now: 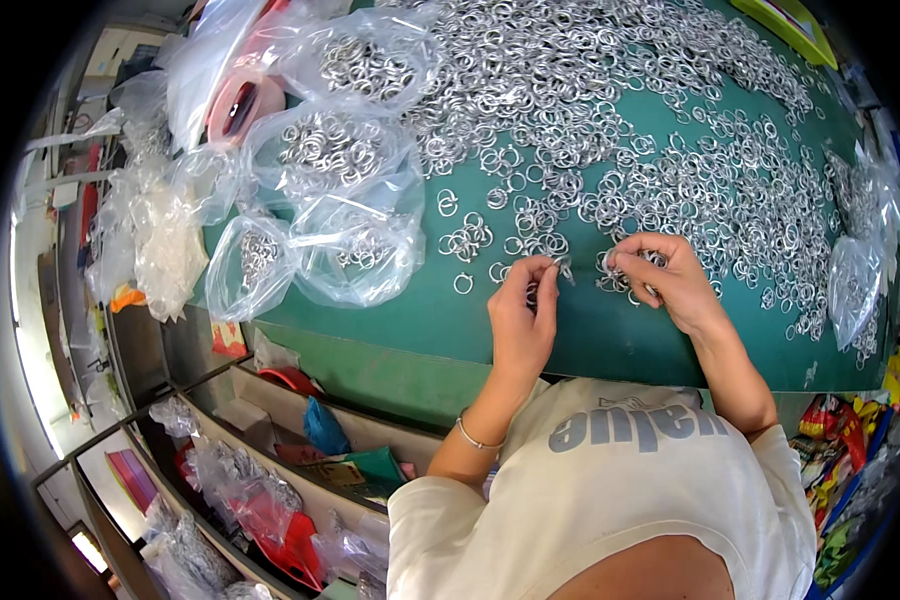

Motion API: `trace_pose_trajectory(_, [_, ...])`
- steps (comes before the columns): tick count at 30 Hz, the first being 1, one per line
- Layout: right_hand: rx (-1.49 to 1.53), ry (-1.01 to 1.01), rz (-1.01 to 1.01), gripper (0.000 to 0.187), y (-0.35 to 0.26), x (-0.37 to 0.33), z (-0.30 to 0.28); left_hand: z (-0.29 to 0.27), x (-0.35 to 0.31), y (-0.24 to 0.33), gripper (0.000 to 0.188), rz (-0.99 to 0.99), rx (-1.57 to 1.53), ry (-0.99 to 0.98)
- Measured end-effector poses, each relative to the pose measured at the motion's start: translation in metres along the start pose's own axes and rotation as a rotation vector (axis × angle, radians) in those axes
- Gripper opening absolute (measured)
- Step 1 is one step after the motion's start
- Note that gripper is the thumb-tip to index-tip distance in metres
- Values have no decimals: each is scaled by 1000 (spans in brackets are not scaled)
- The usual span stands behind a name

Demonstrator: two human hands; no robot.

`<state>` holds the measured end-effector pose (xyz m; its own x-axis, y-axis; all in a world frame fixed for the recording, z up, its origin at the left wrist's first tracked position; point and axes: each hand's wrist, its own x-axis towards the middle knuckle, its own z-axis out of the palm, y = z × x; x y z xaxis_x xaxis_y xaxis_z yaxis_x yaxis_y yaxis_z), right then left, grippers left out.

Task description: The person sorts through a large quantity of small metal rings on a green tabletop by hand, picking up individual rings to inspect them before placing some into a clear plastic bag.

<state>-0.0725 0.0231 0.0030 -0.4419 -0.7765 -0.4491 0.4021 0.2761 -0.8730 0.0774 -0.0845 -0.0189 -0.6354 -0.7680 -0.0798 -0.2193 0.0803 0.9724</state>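
Between the pinched thumb and forefinger of my left hand point(523, 312) is a small silvery metal ring point(565, 268), held just above the table's near side. My right hand point(675, 282) is a short way to the right, its fingers curled and the fingertips closed on what looks like another ring. More rings show in the gap of the right hand, and I cannot tell whether they are held or lie behind it. Just beyond both hands are small clusters of loose rings point(538, 225), some seemingly linked in pairs. A bracelet circles my left wrist.
A large heap of metal rings point(530, 70) spreads over the green table point(610, 345). Clear plastic bags of rings point(335, 150) stand at the left, near a tape roll point(240, 105). Another bag point(855, 290) lies at the right edge. Open drawers point(270, 440) hold bagged items below left.
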Motion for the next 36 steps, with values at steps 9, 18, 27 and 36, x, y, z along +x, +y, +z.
trace_pose_trajectory(9, [12,-16,20,11,3,1,3,2,-5,1,17,91,178,92])
trace_pose_trajectory(18, [-117,-10,-25,12,6,3,9,-52,-5,-17,20,-81,621,352])
trace_pose_trajectory(27, [-265,-169,-69,15,-3,16,48,-62,-4,-26,11,-135,346,240])
trace_pose_trajectory(36, [-377,-338,-156,16,3,43,106,-78,-20,7,19,-368,-457,154])
